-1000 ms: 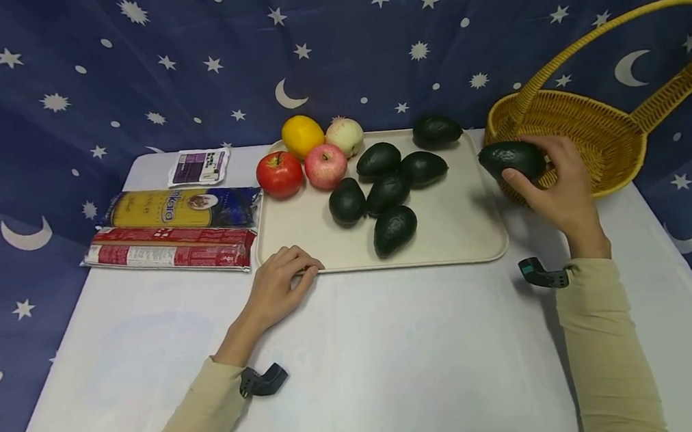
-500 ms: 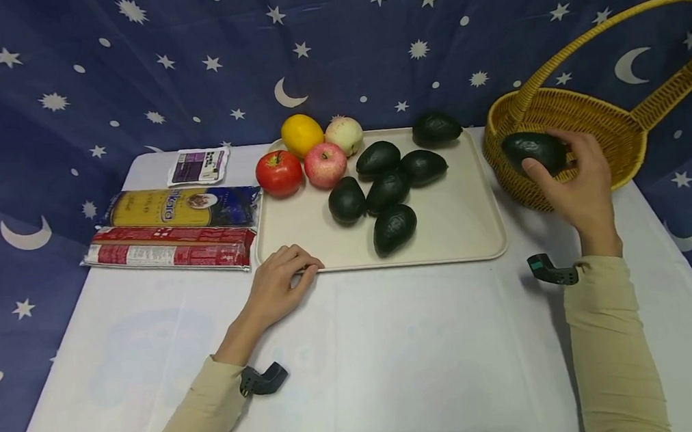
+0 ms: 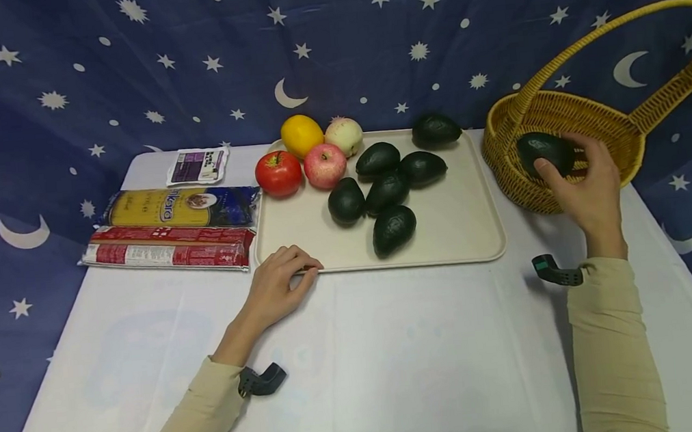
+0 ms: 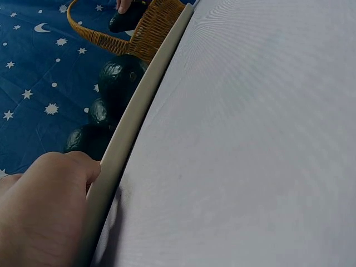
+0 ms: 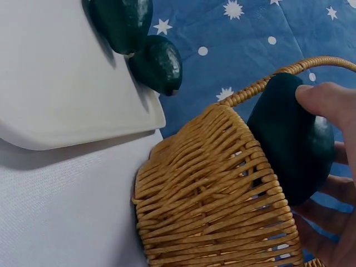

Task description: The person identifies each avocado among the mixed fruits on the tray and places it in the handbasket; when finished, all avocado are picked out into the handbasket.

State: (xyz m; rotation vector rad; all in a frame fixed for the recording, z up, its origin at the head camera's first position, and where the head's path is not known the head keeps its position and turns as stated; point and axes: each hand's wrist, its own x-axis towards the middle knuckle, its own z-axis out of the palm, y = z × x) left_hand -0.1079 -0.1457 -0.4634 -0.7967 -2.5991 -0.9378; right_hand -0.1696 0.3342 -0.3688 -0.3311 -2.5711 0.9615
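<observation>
The right hand (image 3: 593,184) is gripping one dark green avocado (image 3: 544,153), thumb pressing one side and fingers curling round the other. This avocado is sitting in that grip over the left part of the basket's (image 3: 519,190) opening, and the woven handle (image 3: 680,82) is arching beyond and above the fingers. Left of the grip, a cream tray (image 3: 458,227) is bearing six more avocados (image 3: 388,193), one of them lying apart at the far edge. Farther left, a tomato (image 3: 279,174), a pink apple (image 3: 326,166), a yellow fruit (image 3: 302,136) and a pale fruit (image 3: 344,137) are clustering. Well left and nearer the person, the left hand (image 3: 281,285) is touching the tray's near rim; whether it is pinching cannot be told. Farthest left, a blue-and-yellow packet (image 3: 185,208), a red packet (image 3: 169,247) and a purple-and-white sachet (image 3: 198,167) are lying on the white table (image 3: 414,361).
</observation>
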